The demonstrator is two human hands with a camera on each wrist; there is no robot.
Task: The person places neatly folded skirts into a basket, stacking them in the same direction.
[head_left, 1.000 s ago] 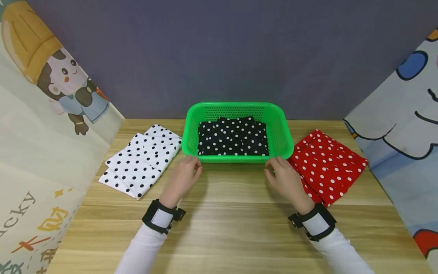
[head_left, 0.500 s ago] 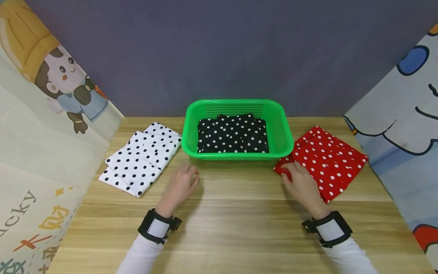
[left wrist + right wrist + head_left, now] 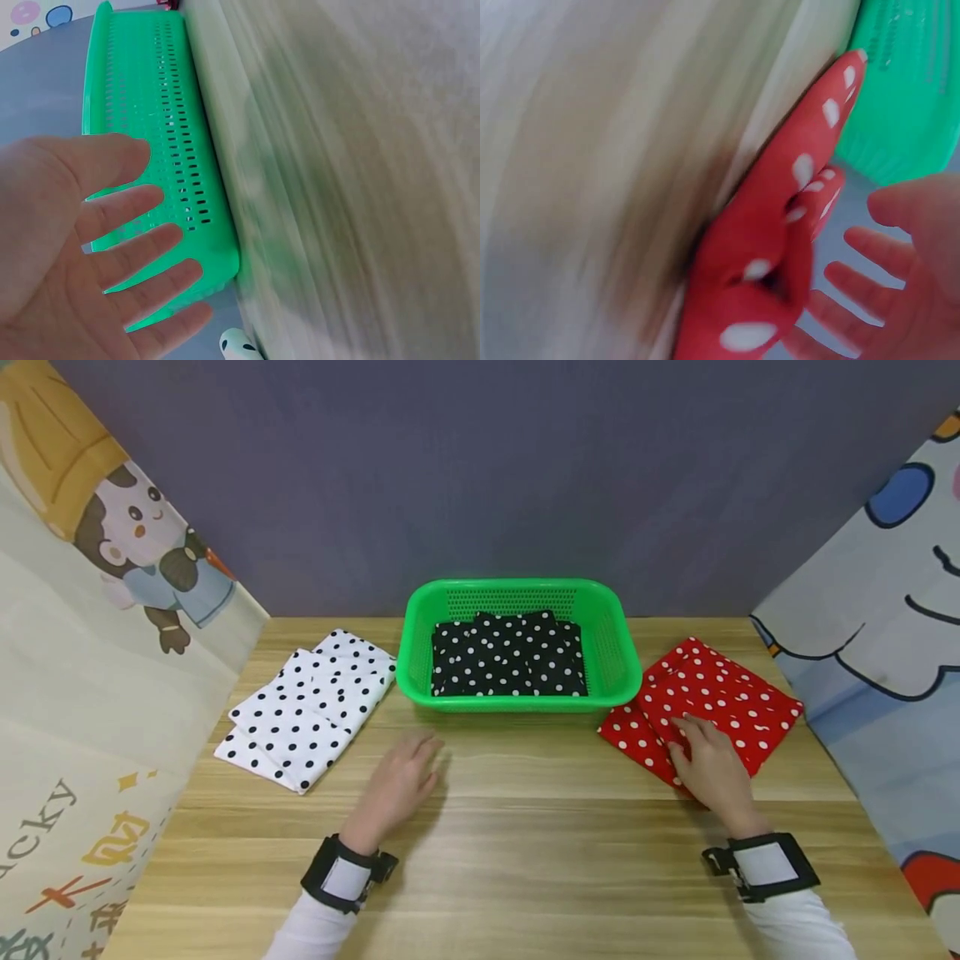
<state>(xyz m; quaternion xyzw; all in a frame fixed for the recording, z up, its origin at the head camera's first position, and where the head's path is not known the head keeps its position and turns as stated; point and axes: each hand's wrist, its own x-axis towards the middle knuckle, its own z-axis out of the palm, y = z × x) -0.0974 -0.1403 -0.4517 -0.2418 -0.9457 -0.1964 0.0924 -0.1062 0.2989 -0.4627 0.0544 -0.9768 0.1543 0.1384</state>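
My left hand (image 3: 399, 783) hovers over the bare wood in front of a green basket (image 3: 517, 702), its fingers spread and holding nothing. In the left wrist view the fingers (image 3: 154, 251) stand apart from the basket's perforated side. My right hand (image 3: 712, 772) is over the near part of a folded red cloth with white dots (image 3: 723, 693); the right wrist view has its fingers (image 3: 862, 289) loosely spread beside the cloth, gripping nothing. Whether they touch it I cannot tell. Inside the basket lies a folded black cloth with white dots (image 3: 506, 656).
A folded white cloth with black dots (image 3: 311, 710) lies left of the basket on the wooden table (image 3: 525, 877). Behind the table rises a dark grey panel (image 3: 510, 477). Printed cloths hang along both sides.
Both hands have drawn back from the basket's front rim. The right hand has moved right and toward me over the red cloth; the left has shifted slightly toward me. The basket stays put.
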